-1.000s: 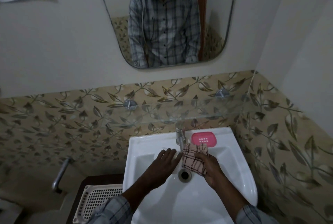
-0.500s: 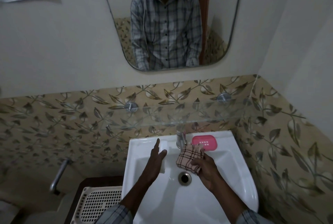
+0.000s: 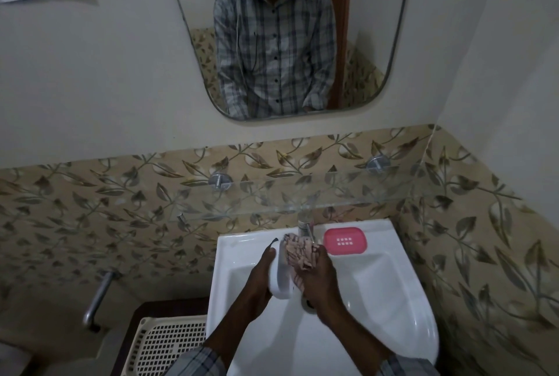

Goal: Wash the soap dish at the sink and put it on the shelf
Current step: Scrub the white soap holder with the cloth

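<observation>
- While both plaid sleeves come in from the bottom edge, the forearms reach fwd over the white sink.
- Beside the sink's L side, low in view, sits a cream plastic basket w/ a grid of holes, on a dark stand.
- Left hand is wrapped round the left side of a white soap dish, fingers curled under it, thumb up along its edge; dish is held above the basin, long axis running front to back, tilted up on edge.
- Right hand is closed on a checked cloth and presses it against the right side of the white dish; cloth bunches up over the dish's far end.
- Hands are close together, w/ only dish & cloth between them.
- Drain is mostly hidden under the right wrist.
- Just beyond the hands, a chrome tap stands at the back centre of the sink; can't tell if water is running.
- Pink soap dish w/ small white slots lies flat on the sink's back ledge, right of the tap, apart from both hands.
- Above that, a clear glass shelf runs along the leaf-pattern tile wall on 2 round metal mounts.
- Farthest up, a mirror shows a person in a plaid shirt.
</observation>
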{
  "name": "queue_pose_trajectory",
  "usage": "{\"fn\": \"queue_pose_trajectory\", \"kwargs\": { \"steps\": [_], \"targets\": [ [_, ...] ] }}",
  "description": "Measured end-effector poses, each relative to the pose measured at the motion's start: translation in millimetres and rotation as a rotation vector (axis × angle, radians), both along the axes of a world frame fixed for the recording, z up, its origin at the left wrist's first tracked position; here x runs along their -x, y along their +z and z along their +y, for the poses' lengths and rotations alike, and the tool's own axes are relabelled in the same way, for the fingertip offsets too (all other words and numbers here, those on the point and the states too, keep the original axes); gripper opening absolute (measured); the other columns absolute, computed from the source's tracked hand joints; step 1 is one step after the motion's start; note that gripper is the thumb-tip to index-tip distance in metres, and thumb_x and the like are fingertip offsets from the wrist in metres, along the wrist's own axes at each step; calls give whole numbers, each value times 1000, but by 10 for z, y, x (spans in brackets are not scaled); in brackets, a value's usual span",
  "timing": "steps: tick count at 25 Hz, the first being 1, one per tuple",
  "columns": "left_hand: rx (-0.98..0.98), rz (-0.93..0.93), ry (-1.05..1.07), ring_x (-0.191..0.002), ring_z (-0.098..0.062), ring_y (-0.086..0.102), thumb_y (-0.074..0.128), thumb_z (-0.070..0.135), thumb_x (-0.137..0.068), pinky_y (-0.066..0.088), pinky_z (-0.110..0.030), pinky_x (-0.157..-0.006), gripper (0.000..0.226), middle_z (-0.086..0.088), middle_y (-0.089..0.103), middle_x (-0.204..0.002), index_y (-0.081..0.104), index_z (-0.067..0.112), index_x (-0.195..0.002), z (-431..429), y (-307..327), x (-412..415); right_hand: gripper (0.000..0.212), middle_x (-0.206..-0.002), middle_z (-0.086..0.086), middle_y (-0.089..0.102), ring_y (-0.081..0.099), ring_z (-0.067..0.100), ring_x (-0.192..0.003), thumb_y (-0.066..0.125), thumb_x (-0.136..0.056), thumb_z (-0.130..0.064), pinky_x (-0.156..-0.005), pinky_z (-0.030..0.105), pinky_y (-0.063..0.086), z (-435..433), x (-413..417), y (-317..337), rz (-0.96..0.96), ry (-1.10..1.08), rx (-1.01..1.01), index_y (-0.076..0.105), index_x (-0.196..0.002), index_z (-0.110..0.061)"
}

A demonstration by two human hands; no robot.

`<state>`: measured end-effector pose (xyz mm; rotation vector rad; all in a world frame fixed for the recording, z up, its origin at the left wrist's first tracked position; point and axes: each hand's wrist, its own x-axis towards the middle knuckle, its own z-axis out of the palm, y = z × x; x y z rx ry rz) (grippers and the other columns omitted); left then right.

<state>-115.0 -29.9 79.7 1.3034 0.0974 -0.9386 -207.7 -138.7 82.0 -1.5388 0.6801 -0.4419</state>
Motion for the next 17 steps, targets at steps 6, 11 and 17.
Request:
{"fn": "queue_pose_trajectory", "kwargs": {
  "steps": [6,11,17],
  "targets": [
    [-74,134,-3,-97,-34,62,43,44,-100,52,-41,-83,53,-22,66,-106,61,-3,-119,-15,268,-112,62,-122,-4,66,63,-2,-101,51,-87,-1,-85,15,52,87,195,-264,-135,426,503,46,-138,-36],
    [-38,177,-213,-93,-33,67,51,39,-93,55,-41,-76,56,-23,67,-109,56,-2,-131,122,267,-120,30,-141,-5,54,41,11,-138,54,-101,-24,-115,23,29,-560,61,-86,-287,828,1125,62,-129,-20],
    [-86,156,-246,-87,-30,68,50,41,-94,54,-39,-77,48,-20,70,-100,66,0,-112,125,288,-206,39,-147,-6,48,39,11,-139,45,-101,-22,-115,37,33,-326,118,-191,-188,758,1111,51,-139,-27]
  ]
}}
